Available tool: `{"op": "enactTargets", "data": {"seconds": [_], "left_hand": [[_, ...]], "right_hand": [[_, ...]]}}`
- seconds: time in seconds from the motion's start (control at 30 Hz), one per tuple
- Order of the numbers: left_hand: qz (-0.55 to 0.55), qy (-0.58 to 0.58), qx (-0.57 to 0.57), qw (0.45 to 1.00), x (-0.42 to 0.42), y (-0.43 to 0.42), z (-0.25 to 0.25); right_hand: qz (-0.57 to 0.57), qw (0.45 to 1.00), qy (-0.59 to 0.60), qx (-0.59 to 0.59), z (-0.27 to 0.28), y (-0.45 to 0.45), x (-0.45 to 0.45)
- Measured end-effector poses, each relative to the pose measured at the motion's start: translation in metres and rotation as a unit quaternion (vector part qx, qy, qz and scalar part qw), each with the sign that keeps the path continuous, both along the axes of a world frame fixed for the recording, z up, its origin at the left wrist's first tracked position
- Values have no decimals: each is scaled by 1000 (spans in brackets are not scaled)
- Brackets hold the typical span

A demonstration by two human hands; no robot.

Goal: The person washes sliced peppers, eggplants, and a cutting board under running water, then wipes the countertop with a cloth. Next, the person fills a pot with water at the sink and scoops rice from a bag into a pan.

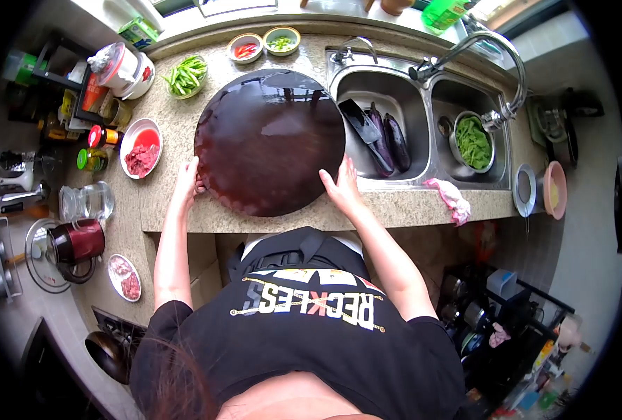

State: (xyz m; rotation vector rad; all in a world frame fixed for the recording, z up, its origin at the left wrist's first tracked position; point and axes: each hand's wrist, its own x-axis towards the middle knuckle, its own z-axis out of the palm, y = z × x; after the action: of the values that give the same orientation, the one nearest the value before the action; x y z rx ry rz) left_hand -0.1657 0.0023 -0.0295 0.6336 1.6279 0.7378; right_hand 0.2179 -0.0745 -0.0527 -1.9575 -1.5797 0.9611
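Note:
A big round dark-brown cutting board [269, 147] with a wet, shiny top lies on the counter in front of me. My left hand [187, 180] grips its left edge, the fingers curled around the rim. On the right edge, my right hand [343, 189] holds the board with its thumb over the top and the other fingers along the side. Just right of the board, the left sink basin holds dark purple eggplants [396, 143] and a dark-bladed cleaver [361, 120]. The undersides of my fingers are partly hidden by the rim.
Bowls of green peppers [186, 75], red slices [245, 50], chopped green pieces [281, 44] and raw meat [141, 159] surround the board. A colander of leafy greens [473, 143] sits in the right basin under the faucet [514, 63]. A pink cloth [451, 199] hangs over the counter edge.

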Motion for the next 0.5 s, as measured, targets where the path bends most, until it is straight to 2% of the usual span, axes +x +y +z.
{"op": "enactTargets", "data": {"seconds": [0.1, 0.23, 0.3, 0.37, 0.4, 0.43, 0.5], "left_hand": [[-25, 24, 3, 999, -11, 10, -14], [20, 102, 53, 993, -11, 15, -24], [34, 56, 44, 997, -17, 15, -31], [2, -5, 35, 999, -41, 21, -52], [1, -27, 35, 999, -44, 20, -55], [-1, -49, 35, 998, -42, 19, -51], [66, 125, 141, 980, -26, 9, -36]], "right_hand": [[5, 999, -38, 2, 1, 3, -6], [54, 998, -29, -7, 5, 3, 0], [73, 997, -33, 10, 8, 3, 11], [46, 998, -6, 29, 1, 4, 30], [10, 997, -26, 71, -3, 4, 39], [-32, 997, -21, 66, -2, 4, 51], [-24, 988, -145, 42, -17, 8, 82]]}}
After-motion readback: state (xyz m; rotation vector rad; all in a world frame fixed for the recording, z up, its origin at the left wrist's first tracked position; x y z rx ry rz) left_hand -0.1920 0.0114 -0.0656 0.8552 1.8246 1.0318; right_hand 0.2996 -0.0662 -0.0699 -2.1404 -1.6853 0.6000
